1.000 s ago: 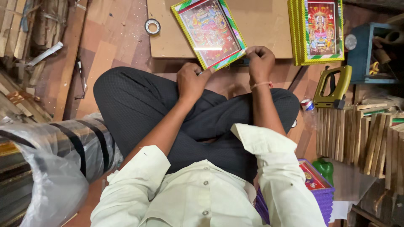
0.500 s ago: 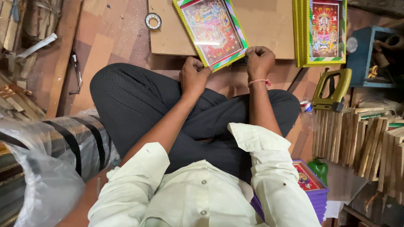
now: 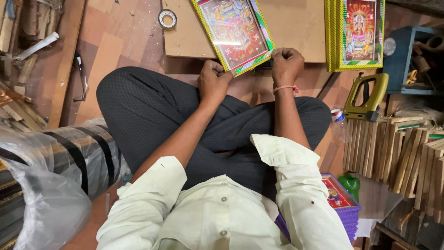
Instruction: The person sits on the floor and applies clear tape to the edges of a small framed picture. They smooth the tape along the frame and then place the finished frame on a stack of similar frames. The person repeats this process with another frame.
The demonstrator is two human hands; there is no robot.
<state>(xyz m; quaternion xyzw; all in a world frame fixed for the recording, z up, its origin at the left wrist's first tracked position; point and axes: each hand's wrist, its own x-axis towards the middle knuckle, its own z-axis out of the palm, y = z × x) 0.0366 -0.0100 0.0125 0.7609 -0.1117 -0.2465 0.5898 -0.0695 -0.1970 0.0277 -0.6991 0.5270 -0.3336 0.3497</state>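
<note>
Not much has shifted since a second ago, both the left hand [image 3: 213, 79] and right hand [image 3: 286, 65] stay clenched on the near edge of the green-and-yellow framed red picture [image 3: 233, 32] lying tilted on the flat wooden board [image 3: 296, 28].

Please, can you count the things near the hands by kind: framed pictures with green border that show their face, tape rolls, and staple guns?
Framed pictures with green border: 2, one held at its near edge by the left hand and right hand, one topping a stack
Tape rolls: 1
Staple guns: 1
Total: 4
</note>
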